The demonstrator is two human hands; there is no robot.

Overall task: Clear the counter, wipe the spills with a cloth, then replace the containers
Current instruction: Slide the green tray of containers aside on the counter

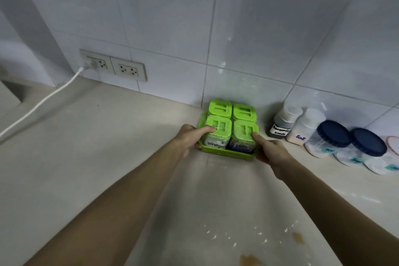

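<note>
A green tray (228,153) stands on the beige counter against the tiled wall and carries several clear jars with green lids (220,108). The front left jar is labelled "Vinegar". My left hand (191,137) grips the tray's left side, thumb resting on the front left lid. My right hand (271,150) grips the tray's right front corner, thumb against the front right jar. Brown spills (249,259) and white specks (228,237) lie on the counter near me. No cloth is in view.
Right of the tray, along the wall, stand a seasoning bottle (282,123), a salt bottle (306,125) and two blue-lidded jars (333,134). A double wall socket (127,69) with a white cable (38,103) sits at the left.
</note>
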